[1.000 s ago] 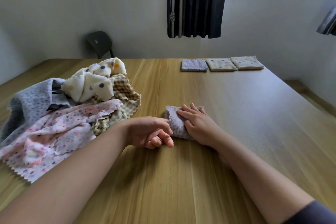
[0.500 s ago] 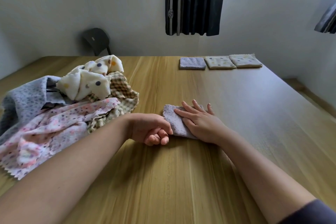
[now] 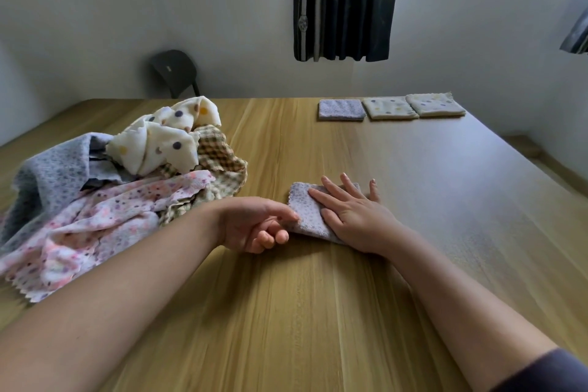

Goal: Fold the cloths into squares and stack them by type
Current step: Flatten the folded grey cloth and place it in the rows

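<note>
Wooden table [image 3: 318, 312] fills near view. Left hand [image 3: 251, 223] near centre: fingers loosely curled, gripping nothing, thumb tip touching left edge of folded lilac cloth [image 3: 304, 204]. Right hand [image 3: 356, 216] flat, fingers straight and spread, pressing on same cloth. Left: heap of unfolded cloths [image 3: 111, 200]. Far right edge: lilac square [image 3: 342, 109], two cream dotted squares [image 3: 390, 107] side by side. Beyond table: dark chair [image 3: 175, 71], its small label too small to read.
</note>
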Tool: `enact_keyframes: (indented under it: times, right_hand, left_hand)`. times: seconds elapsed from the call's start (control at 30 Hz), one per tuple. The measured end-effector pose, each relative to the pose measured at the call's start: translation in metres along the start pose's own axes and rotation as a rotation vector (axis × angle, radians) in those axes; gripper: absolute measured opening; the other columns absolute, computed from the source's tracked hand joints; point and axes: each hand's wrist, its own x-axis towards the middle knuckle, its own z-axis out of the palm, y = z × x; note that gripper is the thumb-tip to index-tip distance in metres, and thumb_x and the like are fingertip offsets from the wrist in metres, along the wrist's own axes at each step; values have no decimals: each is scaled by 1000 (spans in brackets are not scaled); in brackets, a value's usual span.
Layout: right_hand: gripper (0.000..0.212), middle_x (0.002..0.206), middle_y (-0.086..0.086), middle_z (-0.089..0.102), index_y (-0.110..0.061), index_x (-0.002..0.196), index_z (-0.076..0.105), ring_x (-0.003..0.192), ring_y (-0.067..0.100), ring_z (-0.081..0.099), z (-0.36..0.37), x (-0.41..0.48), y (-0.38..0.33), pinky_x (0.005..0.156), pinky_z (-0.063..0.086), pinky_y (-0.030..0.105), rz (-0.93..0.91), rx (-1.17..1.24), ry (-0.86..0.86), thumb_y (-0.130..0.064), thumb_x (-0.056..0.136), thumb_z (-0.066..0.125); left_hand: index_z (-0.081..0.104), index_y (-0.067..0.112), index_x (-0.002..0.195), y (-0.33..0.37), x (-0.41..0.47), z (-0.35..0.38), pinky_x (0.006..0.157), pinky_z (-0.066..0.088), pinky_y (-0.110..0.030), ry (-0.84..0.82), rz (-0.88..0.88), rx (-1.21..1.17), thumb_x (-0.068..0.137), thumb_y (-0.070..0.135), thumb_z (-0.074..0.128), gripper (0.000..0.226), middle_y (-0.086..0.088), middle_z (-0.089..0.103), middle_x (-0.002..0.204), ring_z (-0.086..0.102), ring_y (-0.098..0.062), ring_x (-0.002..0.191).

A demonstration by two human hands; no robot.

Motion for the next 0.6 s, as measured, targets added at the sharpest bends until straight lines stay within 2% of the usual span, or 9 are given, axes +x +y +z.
enact_keyframes:
  times: [0.1, 0.17, 0.23, 0.43, 0.5, 0.6]
  right_hand:
    - [49, 160, -11, -6, -47, 148, 4, 146, 19, -16, 0, 0, -1, 112, -15, 58, -2, 1, 5, -44, 101, 14]
    - [48, 160, -11, -6, -47, 148, 4, 146, 19, -16, 1, -1, -1, 112, -15, 58, -2, -4, 8, -44, 101, 14]
    - [48, 160, -11, -5, -47, 148, 4, 146, 19, -15, 1, -1, -1, 112, -15, 59, -3, -8, 12, -45, 101, 14]
    - [49, 160, -11, -4, -47, 149, 6, 146, 20, -14, 2, 0, -2, 112, -14, 60, -7, -11, 22, -45, 101, 15]
    - [49, 160, -11, -4, -46, 149, 6, 146, 20, -13, 2, -1, -3, 112, -14, 59, -11, -13, 22, -45, 101, 15]
    - [49, 160, -11, -4, -45, 149, 6, 147, 20, -13, 1, -1, -2, 112, -14, 60, -12, -19, 27, -45, 101, 15]
  left_hand:
    - [50, 16, 88, -6, 2, 4, 32, 27, -12, 88, 8, 82, 97, 31, 48, 18, 3, 53, 52, 36, -3, 34]
    - [50, 18, 87, -8, 6, 6, 33, 26, -14, 196, 69, 171, 97, 33, 49, 18, 5, 52, 51, 35, -3, 34]
    - [50, 19, 83, -10, 6, 7, 34, 23, -13, 236, 124, 202, 96, 32, 50, 19, 6, 46, 48, 30, -4, 33]
    - [41, 22, 82, -12, 1, 12, 32, 20, -12, 94, 106, 156, 95, 22, 54, 19, 8, 40, 48, 28, -1, 33]
    - [42, 22, 82, -10, 2, 12, 33, 22, -12, 83, 89, 161, 95, 21, 54, 18, 8, 43, 49, 30, -1, 33]
    - [47, 21, 92, -8, 1, 11, 33, 25, -12, 94, 83, 155, 93, 25, 57, 11, 5, 51, 55, 33, -2, 36]
